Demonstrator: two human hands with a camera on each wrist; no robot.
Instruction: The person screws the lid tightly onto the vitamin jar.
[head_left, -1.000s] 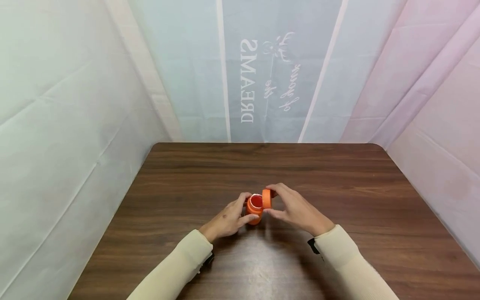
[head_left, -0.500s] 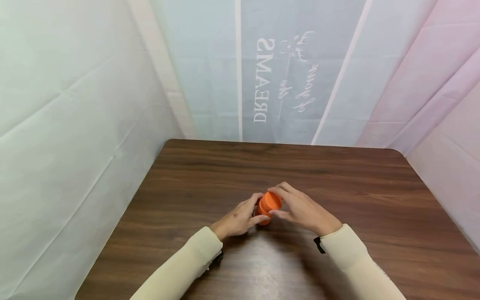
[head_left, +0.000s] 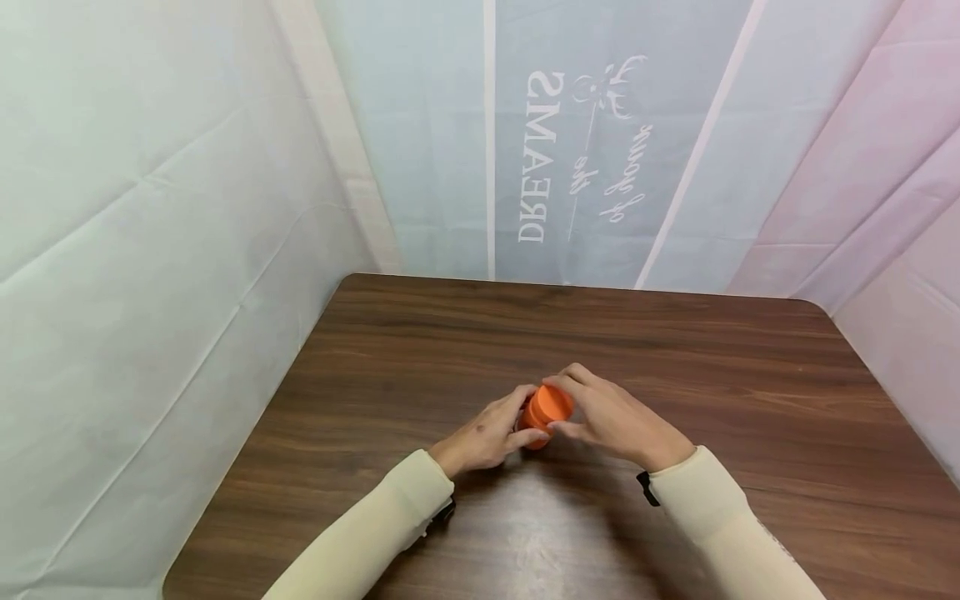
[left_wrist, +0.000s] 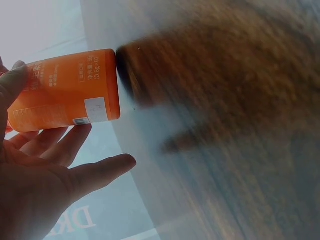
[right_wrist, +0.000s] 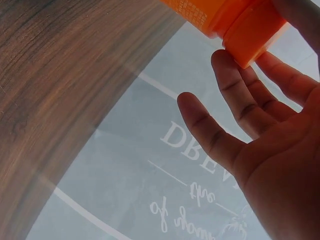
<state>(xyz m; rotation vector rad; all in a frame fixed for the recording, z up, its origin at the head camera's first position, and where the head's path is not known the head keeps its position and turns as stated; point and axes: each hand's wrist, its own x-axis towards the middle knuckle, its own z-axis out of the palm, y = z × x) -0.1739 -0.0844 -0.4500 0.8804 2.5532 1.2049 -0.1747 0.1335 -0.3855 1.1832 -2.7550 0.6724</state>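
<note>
An orange bottle [left_wrist: 65, 92] with pale printing and a white label has its base right at its dark reflection on the tabletop. My left hand [head_left: 486, 434] holds it near the shoulder, thumb on one side and fingers on the other. Over the bottle's mouth sits an orange cap [head_left: 556, 403], which hides the opening. Thumb and fingers of my right hand [head_left: 621, 422] pinch the cap by its rim. In the right wrist view, the cap [right_wrist: 252, 34] lines up with the bottle's neck, and the little-finger side of that hand is off it.
The dark wood-grain table [head_left: 420, 333] reaches out on every side of the hands. A pale cloth wall [head_left: 187, 183] rises at the left, and a blue-grey backdrop [head_left: 450, 150] with mirrored white lettering hangs behind the far edge.
A second ago the right hand held the cap on edge beside the bottle's open red mouth. It has turned the cap flat and brought it over the mouth. The head view has shifted slightly.
</note>
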